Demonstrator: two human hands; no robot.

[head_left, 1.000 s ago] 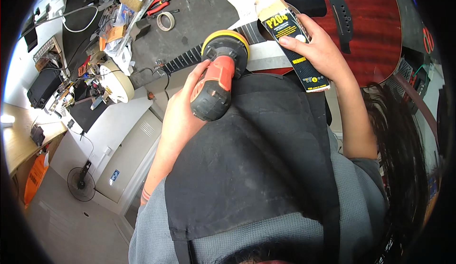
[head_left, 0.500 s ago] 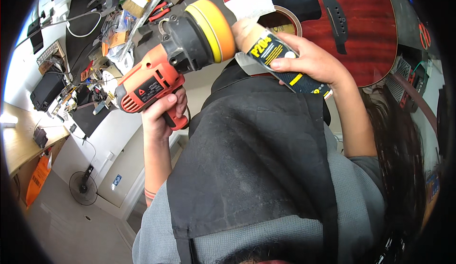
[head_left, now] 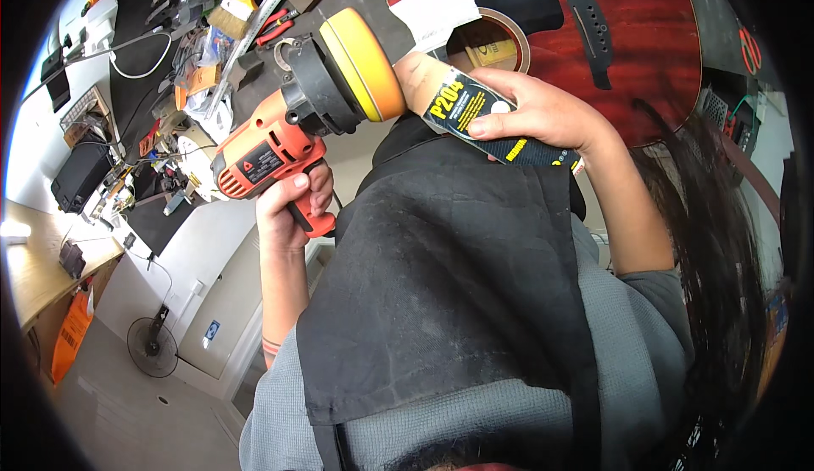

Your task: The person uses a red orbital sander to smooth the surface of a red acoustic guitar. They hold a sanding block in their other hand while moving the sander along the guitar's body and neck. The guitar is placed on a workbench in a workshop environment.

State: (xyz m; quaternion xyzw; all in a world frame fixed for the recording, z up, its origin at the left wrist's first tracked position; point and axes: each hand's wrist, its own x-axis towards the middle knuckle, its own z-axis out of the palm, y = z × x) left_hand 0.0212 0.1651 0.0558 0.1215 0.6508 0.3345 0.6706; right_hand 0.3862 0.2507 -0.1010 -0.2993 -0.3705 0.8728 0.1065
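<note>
My left hand (head_left: 294, 204) is closed around the handle of a red and black power polisher (head_left: 270, 144). Its round yellow-orange foam pad (head_left: 370, 64) faces right. In my right hand (head_left: 543, 113) is a tan polishing compound bar (head_left: 421, 79), partly inside a black wrapper with yellow print. The bar's bare end meets the pad's face, or sits very close to it; I cannot tell which. Beyond my hands lies a dark red acoustic guitar body (head_left: 653, 30), with a black bridge (head_left: 585, 26) and white paper (head_left: 437, 11) beside its soundhole.
At the upper left, the dark bench (head_left: 140, 26) carries a wide brush (head_left: 233, 15), red-handled pliers (head_left: 275, 26), a metal ruler (head_left: 270, 5) and plastic bags. Red-handled scissors (head_left: 749, 51) lie at the far right. A black apron (head_left: 441, 276) covers my front. Long dark hair hangs at right.
The compound bar and my right hand have shifted slightly left and down. The polisher's pad has also dropped a little. Both grips are the same, and the whole view has moved slightly.
</note>
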